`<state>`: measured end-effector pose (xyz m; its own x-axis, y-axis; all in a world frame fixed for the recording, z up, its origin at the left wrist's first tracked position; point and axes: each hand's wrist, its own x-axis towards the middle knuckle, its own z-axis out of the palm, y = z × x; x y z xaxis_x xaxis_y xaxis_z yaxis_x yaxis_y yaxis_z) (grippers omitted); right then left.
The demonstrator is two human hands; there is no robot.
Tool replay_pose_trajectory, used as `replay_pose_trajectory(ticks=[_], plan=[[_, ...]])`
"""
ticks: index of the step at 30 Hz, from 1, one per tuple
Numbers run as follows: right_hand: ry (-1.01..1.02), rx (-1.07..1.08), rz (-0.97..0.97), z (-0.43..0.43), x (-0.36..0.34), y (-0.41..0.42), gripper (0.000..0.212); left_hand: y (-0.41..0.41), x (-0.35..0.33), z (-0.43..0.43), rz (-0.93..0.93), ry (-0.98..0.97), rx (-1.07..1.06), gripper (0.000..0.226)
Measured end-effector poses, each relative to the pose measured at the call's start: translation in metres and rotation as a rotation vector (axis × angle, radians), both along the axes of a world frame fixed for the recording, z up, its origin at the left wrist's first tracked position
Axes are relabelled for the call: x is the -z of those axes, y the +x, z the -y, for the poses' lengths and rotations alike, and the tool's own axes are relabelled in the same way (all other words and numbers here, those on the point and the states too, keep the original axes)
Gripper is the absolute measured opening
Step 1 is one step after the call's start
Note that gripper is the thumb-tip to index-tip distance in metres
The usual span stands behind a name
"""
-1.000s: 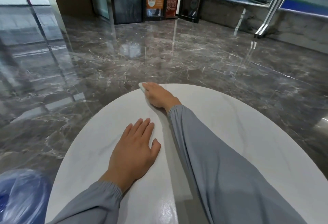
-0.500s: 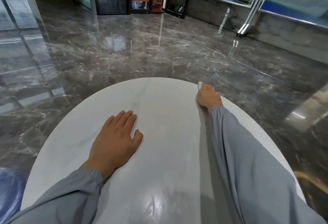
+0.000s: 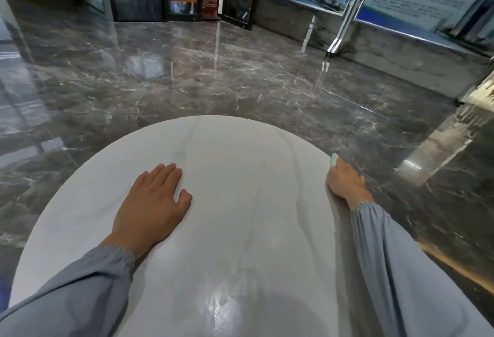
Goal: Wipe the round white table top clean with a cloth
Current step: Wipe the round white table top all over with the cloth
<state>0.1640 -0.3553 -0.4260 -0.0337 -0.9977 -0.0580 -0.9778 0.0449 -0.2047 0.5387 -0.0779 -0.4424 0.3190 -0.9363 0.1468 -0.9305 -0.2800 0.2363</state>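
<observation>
1. Head view: the right hand (image 3: 344,184) rests at the right rim of the round white surface (image 3: 240,163). Its fingers bend over a pale green cloth (image 3: 334,160), of which only a corner shows. The left hand (image 3: 152,203) lies flat left of centre, fingers straight, holding nothing.
2. Risk: with the cloth at the very rim, an outward stroke could carry it off onto the floor (image 3: 187,83). The braced palm may smear the gloss.
3. Materials: the top looks smooth, glossy and faintly grey-veined. The floor is dark polished marble. The cloth looks soft.
</observation>
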Motion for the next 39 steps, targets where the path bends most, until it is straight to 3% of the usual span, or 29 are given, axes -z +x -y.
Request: replay_pose_trajectory(ticks=[8, 16, 24, 32, 35, 39], plan=[[-0.053, -0.13, 0.024, 0.034, 0.001, 0.049, 0.045, -0.003, 0.0, 0.0, 0.002, -0.015, -0.002, 0.07], [-0.036, -0.534, 0.075, 0.05, -0.003, 0.208, 0.044, -0.003, 0.001, 0.0, -0.017, -0.047, 0.01, 0.065], [0.001, -0.949, 0.048, -0.007, -0.011, 0.366, 0.052, -0.004, 0.005, -0.001, -0.01, -0.08, -0.004, 0.065], [0.028, -1.27, 0.051, -0.091, -0.011, 0.404, 0.053, -0.006, -0.004, -0.004, 0.022, -0.139, 0.014, 0.051], [0.036, -1.209, 0.078, -0.079, -0.009, 0.384, 0.053, -0.005, 0.0, -0.006, 0.009, -0.11, -0.01, 0.058], [-0.027, -0.889, 0.054, -0.03, -0.007, 0.32, 0.051, -0.003, 0.005, -0.003, 0.028, -0.043, -0.03, 0.067]])
